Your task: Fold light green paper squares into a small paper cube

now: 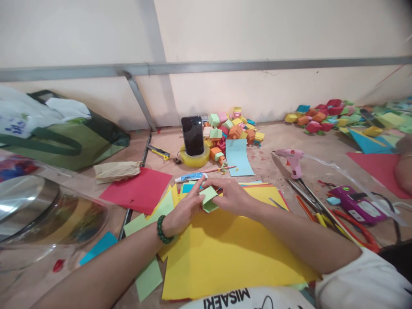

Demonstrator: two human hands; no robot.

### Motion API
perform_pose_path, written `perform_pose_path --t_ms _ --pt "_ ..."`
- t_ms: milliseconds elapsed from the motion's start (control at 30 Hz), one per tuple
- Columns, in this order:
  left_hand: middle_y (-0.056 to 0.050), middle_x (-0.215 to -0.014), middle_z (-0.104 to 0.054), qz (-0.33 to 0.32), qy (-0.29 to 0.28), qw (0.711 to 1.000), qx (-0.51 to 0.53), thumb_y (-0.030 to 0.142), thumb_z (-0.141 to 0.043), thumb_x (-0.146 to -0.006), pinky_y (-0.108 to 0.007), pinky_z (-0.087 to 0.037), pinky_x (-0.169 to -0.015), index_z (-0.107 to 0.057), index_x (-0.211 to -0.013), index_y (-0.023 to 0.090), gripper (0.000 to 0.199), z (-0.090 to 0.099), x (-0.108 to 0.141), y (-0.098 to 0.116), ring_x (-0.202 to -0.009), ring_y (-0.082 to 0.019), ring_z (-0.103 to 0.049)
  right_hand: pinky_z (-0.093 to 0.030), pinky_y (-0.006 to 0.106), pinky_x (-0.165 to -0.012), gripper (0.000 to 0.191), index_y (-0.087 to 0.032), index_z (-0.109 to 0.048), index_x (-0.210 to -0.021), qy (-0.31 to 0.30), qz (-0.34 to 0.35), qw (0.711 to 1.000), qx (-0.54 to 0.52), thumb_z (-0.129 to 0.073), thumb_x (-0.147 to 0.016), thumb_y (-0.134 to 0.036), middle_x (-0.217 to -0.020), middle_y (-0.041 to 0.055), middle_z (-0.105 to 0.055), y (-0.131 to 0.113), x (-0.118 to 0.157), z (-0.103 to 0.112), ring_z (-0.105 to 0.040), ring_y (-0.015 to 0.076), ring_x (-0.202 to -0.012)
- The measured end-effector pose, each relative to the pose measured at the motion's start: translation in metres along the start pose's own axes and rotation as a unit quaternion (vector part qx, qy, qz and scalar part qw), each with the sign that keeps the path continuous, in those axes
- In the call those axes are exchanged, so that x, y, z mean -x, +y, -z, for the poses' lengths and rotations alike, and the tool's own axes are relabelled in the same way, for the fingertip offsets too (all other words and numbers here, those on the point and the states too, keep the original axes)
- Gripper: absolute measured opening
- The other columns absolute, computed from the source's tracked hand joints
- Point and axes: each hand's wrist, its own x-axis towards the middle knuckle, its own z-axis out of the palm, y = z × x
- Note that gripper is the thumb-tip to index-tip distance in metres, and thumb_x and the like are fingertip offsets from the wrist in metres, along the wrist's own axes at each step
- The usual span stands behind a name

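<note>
Between my two hands is a small folded box of light green paper (210, 200), its open side facing me. My left hand (188, 204) grips the box's left side, with the index finger stretched up past it. The fingers of my right hand (234, 196) are closed on its right side; their tips are partly hidden. Both hands are just above a stack of yellow paper sheets (238, 253). Light green paper pieces (149, 274) stick out at the stack's left. Behind my hands lies a blue and white tube (191, 177).
A phone (193, 135) leans on a yellow tape roll (195, 159) before a heap of colored paper boxes (236, 128). At right are a pink glue gun (291, 161), scissors (360, 234) and a purple device (358, 205). A large jar (48, 210) stands left. Another person's arm (404, 167) shows far right.
</note>
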Motion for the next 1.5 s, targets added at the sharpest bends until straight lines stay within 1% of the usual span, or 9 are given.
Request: perform_pose_path --t_ms 267,467,633,767,900,1033,1233,1367,1500 --pt "-0.005 -0.104 -0.064 -0.014 0.055 0.998 -0.016 0.037 -0.066 -0.079 -0.022 -0.044 -0.064 -0.048 -0.134 0.024 0.059 0.000 -0.003 0.008 -0.080 -0.015 -0.057 -0.045 0.028 -0.070 0.043 -0.021 -0.062 -0.111 -0.016 0.021 0.999 0.020 -0.062 -0.068 -0.015 -0.109 0.0052 -0.067 -0.004 -0.001 0.005 -0.058 0.0163 -0.085" --pt "0.000 -0.077 -0.059 -0.003 0.034 0.998 -0.052 0.051 -0.064 -0.078 -0.024 -0.045 -0.060 -0.048 -0.130 0.020 0.063 0.003 -0.003 0.009 -0.065 -0.013 -0.053 -0.038 0.022 -0.058 0.020 -0.016 -0.067 -0.082 0.026 -0.041 0.998 0.042 -0.051 -0.071 -0.010 -0.074 0.0003 -0.066 0.008 -0.005 0.006 -0.052 0.0101 -0.060" --pt "-0.005 -0.102 -0.061 -0.054 0.037 0.988 -0.137 0.027 -0.075 -0.069 -0.027 -0.045 -0.081 -0.037 -0.137 0.022 0.078 0.001 -0.001 0.012 -0.092 -0.017 -0.057 -0.030 0.022 -0.054 0.012 -0.017 -0.060 -0.066 0.064 -0.011 0.987 0.147 -0.054 -0.077 -0.018 -0.060 -0.0014 -0.057 0.002 -0.002 0.006 -0.045 0.0096 -0.054" --pt "-0.009 -0.124 -0.055 -0.073 0.014 0.980 -0.186 0.022 -0.067 -0.072 -0.030 -0.041 -0.092 -0.045 -0.133 0.021 0.065 0.002 0.002 0.013 -0.113 -0.023 -0.050 -0.029 0.023 -0.054 0.019 -0.018 -0.057 -0.063 0.049 0.017 0.982 0.183 -0.052 -0.081 -0.021 -0.054 -0.0019 -0.053 -0.004 0.001 0.006 -0.045 0.0104 -0.054" --pt "-0.008 -0.126 -0.054 -0.059 -0.047 0.983 -0.167 0.019 -0.067 -0.070 -0.030 -0.045 -0.084 -0.034 -0.142 0.026 0.080 0.005 0.001 0.008 -0.103 -0.021 -0.055 -0.030 0.022 -0.053 0.009 -0.018 -0.062 -0.079 0.056 0.002 0.977 0.205 -0.054 -0.077 -0.017 -0.056 -0.0026 -0.056 -0.003 0.004 0.001 -0.046 0.0102 -0.050" --pt "-0.005 -0.110 -0.060 -0.083 -0.038 0.981 -0.173 0.016 -0.066 -0.070 -0.025 -0.045 -0.074 -0.043 -0.135 0.025 0.069 0.007 0.000 0.009 -0.086 -0.016 -0.056 -0.036 0.023 -0.056 0.026 -0.018 -0.059 -0.103 0.058 0.044 0.980 0.183 -0.058 -0.078 -0.023 -0.063 -0.0020 -0.062 -0.003 0.007 0.001 -0.054 0.0122 -0.055" --pt "-0.004 -0.104 -0.060 -0.087 -0.045 0.976 -0.192 0.016 -0.064 -0.067 -0.025 -0.045 -0.072 -0.046 -0.130 0.025 0.067 0.011 0.000 0.013 -0.086 -0.017 -0.055 -0.044 0.037 -0.086 0.010 -0.020 -0.058 -0.092 0.115 0.187 0.941 0.258 -0.052 -0.086 -0.024 -0.098 0.0092 -0.065 -0.017 0.008 0.018 -0.058 0.0222 -0.095" --pt "-0.006 -0.112 -0.058 -0.085 -0.068 0.971 -0.211 0.016 -0.064 -0.067 -0.027 -0.046 -0.078 -0.039 -0.137 0.025 0.075 0.012 -0.004 0.003 -0.094 -0.019 -0.055 -0.043 0.045 -0.094 0.055 -0.017 -0.044 -0.131 0.059 0.188 0.933 0.300 -0.054 -0.077 -0.012 -0.125 0.0139 -0.055 -0.018 0.009 0.014 -0.050 0.0272 -0.113" --pt "-0.004 -0.100 -0.059 -0.064 -0.095 0.966 -0.232 0.014 -0.064 -0.064 -0.023 -0.043 -0.063 -0.043 -0.133 0.022 0.072 0.006 -0.005 -0.001 -0.074 -0.013 -0.050 -0.049 0.040 -0.083 0.067 -0.019 -0.032 -0.142 -0.018 0.153 0.926 0.344 -0.048 -0.078 -0.006 -0.124 0.0141 -0.057 -0.016 0.012 0.003 -0.056 0.0254 -0.105"
